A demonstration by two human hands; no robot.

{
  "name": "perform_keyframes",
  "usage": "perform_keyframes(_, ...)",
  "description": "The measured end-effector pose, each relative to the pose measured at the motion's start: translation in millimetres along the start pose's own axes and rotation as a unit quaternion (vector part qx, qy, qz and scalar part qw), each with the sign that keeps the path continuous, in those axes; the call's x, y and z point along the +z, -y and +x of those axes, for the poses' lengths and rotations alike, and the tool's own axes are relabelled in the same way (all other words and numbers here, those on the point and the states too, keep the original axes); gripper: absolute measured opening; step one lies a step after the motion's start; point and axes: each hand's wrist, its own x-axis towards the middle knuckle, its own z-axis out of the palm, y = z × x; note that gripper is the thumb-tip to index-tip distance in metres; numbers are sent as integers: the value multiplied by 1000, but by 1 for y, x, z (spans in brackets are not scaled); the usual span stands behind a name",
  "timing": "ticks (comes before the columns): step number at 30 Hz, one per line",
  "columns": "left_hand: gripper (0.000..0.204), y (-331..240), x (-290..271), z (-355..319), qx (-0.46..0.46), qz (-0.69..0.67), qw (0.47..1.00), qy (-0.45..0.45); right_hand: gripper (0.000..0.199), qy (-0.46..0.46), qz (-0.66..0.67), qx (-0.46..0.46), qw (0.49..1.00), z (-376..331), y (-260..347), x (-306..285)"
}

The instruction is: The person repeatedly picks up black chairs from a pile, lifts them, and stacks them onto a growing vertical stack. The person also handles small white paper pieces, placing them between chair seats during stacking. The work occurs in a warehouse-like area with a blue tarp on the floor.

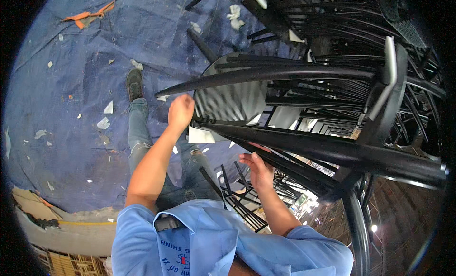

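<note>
A black wooden chair (294, 136) with long legs and thin spindles lies on its side before me, spanning the middle and right. My left hand (181, 112) is closed beside the near end of its dark seat (232, 98); its fingers are slightly blurred, and what they hold, if anything, is hidden. Just below that hand a white sheet (204, 135) shows under the chair. Under the lower spindles is my right hand (259, 171), palm up with its fingers apart, close to the black wood but gripping nothing that I can see.
More black chairs (332, 19) are stacked at the right and far right. A blue tarp (61, 109) covers the floor, with white paper scraps (103, 123) and an orange strip (88, 15) on it. Further black chair frames (242, 200) show beyond my right forearm.
</note>
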Motion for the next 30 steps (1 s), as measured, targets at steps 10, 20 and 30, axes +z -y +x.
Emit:
perform_keyframes(10,30,73,50,-109,-111,76,989,68,30,16,8,-19,1000,3,-1,-9)
perform_keyframes(20,24,91,59,-112,-175,-43,984,8,30,-19,29,-1,999,-6,10,-4)
perform_keyframes(30,19,78,56,-91,-144,-79,986,2,21,-17,14,25,999,-6,24,7)
